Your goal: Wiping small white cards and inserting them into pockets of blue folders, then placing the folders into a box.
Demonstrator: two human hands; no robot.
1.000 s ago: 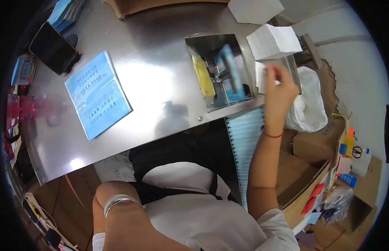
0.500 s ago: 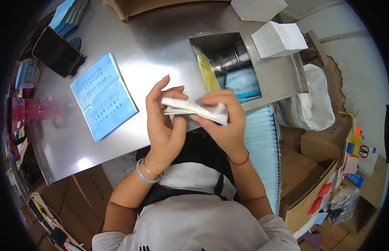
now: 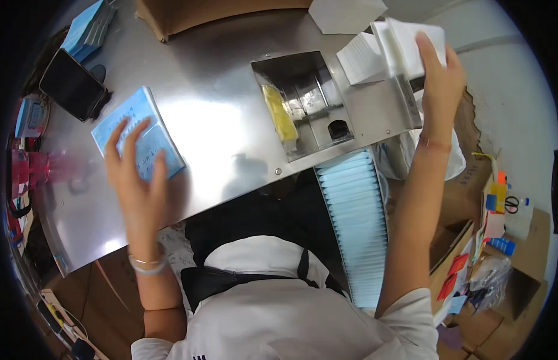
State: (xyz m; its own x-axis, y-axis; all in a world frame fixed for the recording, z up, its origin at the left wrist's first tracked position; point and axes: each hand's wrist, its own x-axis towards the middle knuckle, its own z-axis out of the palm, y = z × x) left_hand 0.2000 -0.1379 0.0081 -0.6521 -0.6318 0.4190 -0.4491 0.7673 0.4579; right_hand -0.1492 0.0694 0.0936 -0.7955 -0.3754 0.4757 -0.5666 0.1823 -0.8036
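My left hand (image 3: 138, 174) is over a flat blue plastic-wrapped pack (image 3: 126, 117) on the left of the metal table, its fingers spread and holding nothing. I cannot tell whether the fingertips touch the pack. Far to the right, my right hand (image 3: 442, 78) grips a bundle of folded white paper tissues (image 3: 411, 45), with the thumb on their face. Beside that bundle stands a stack of white folded tissues (image 3: 360, 58) on the table's right end. Some of the right fingers are hidden behind the paper.
A recess (image 3: 312, 99) in the metal table (image 3: 213, 90) has a yellow packet (image 3: 279, 114) along its left side. Below the edge runs a long row of light blue packs (image 3: 354, 222). A phone (image 3: 73, 84) on a stand, a cardboard box (image 3: 219, 13) and a white bag (image 3: 453, 159) surround the workspace.
My hands have parted from the white folded paper between them. The left moved left over the blue pack, the right up to the tissue stack. The blue pack in the recess is gone.
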